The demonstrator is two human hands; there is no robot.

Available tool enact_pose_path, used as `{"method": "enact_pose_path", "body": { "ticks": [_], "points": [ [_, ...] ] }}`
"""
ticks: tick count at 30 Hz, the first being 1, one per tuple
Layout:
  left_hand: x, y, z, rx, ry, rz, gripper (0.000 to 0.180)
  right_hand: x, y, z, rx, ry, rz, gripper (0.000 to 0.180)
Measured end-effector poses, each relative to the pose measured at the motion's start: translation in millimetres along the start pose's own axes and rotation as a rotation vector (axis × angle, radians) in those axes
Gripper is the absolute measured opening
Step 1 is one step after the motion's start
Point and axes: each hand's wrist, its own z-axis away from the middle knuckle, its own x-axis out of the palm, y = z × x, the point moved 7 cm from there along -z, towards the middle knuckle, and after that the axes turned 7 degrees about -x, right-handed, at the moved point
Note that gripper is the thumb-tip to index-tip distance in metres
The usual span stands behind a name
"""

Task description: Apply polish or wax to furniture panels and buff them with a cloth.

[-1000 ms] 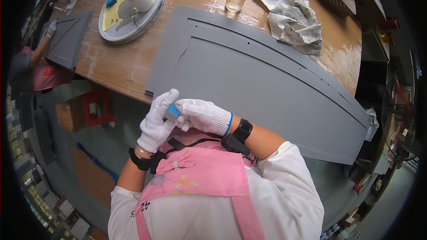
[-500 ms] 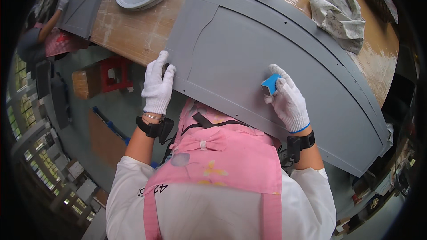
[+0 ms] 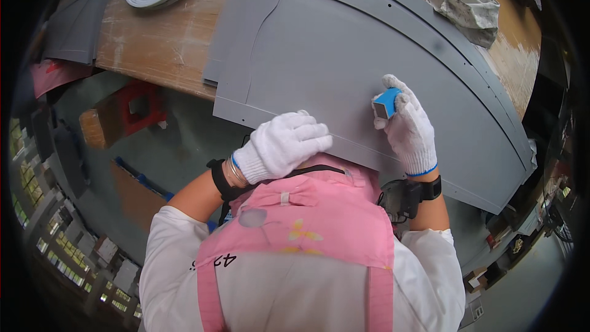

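A large grey panel with a curved far edge and a recessed, framed face lies on the wooden table. My right hand, in a white knit glove, grips a small blue sanding block with a grey-brown end, over the right half of the panel. Whether the block touches the surface is unclear. My left hand, gloved the same way, lies with fingers stretched out over the panel's near edge and holds nothing. Under the panel's left side the edge of another grey piece shows.
A round grey tray with a yellow sheet in it stands at the far left of the table. A crumpled stained cloth lies at the far right. Below the table's left edge are a red stool and a brown box.
My left hand has moved right, from the panel's left corner to its near edge. My right hand keeps the sanding block, slightly farther right in the picture. The view has shifted.
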Motion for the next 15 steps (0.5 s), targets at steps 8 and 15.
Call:
{"method": "enact_pose_path", "body": {
  "ticks": [8,15],
  "points": [
    [-50.6,-52.4,21.5,-0.327,0.077,0.465,0.038,-67.0,-35.1,80.4,-0.301,0.331,-0.037,0.052],
    [-94.1,-95.3,69.9,-0.39,0.437,-0.004,0.036,-91.9,-19.4,128.0,-0.425,0.626,-0.052,0.049]
  ]
}}
